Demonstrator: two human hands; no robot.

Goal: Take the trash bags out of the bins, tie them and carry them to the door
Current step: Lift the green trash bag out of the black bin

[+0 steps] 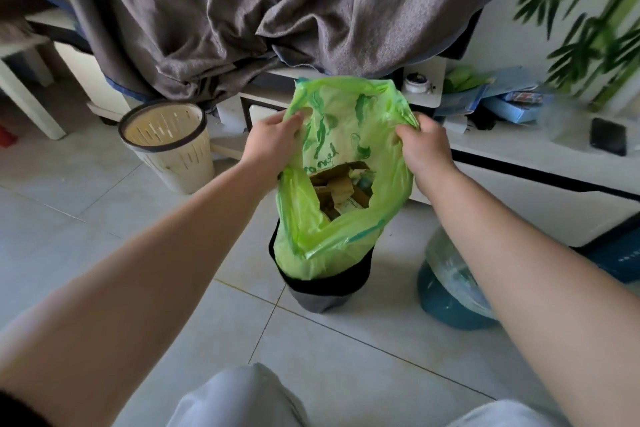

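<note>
Both hands are on the green trash bag (341, 204), left hand (273, 139) and right hand (427, 146) pinching its top edges, mouth wide open. It's sitting half in a dark bin (320, 291). Cream bin (169, 146) nearby on the tile floor (346, 350).

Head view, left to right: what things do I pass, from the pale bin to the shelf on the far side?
cream slatted bin → left hand → green trash bag → right hand → black phone
</note>
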